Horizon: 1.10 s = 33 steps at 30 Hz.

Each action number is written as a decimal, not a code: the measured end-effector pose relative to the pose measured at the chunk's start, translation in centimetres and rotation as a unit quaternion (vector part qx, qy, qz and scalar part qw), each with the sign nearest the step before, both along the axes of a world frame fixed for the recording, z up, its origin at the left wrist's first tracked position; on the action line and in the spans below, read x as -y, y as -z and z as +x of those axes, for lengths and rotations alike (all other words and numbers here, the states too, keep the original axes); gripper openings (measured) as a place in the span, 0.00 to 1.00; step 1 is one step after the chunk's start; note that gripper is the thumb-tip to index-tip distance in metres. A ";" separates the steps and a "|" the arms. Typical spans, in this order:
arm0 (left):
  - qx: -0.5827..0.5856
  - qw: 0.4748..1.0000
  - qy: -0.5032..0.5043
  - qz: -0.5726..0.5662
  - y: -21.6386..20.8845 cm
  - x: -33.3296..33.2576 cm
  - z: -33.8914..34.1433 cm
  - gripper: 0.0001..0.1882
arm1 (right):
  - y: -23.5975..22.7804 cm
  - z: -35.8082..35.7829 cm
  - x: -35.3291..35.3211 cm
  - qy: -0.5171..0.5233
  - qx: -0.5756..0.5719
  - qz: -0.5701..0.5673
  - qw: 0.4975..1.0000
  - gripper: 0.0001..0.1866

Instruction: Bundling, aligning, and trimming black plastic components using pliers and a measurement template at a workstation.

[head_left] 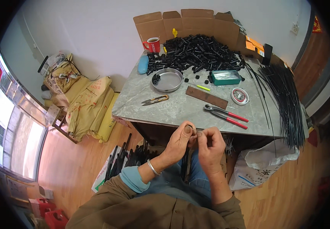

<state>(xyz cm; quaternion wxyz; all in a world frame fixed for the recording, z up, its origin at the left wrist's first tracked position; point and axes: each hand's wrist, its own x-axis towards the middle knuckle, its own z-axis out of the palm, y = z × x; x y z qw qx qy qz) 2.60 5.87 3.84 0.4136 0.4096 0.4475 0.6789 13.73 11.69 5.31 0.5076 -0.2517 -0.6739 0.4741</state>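
Observation:
In front of the table's near edge, my left hand (178, 142) and my right hand (211, 148) meet, both closed with thumbs toward each other. Something small and dark shows at the left thumb, too little to name. The right thumb and forefinger pinch together; what lies between them is hidden. Below the hands, a dark rod-like shape (184, 165) runs down between my legs. Closest on the tabletop (161, 112) are red-handled pincers (226, 115), a rusty flat metal bar (207, 97) and thread snips (155, 100).
Behind lie a heap of black plastic parts (199, 53), a round metal tin (167, 81), a green box of pins (226, 78), a white bowl (240, 96) and a red mug (152, 45). Long black rods (283, 103) overhang the right edge above a white sack (262, 168).

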 end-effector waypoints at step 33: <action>0.034 0.996 -0.062 -0.054 0.5 -0.3 -0.1 0.35 | 0.4 7.0 -7.6 -0.027 0.310 -0.088 0.946 0.10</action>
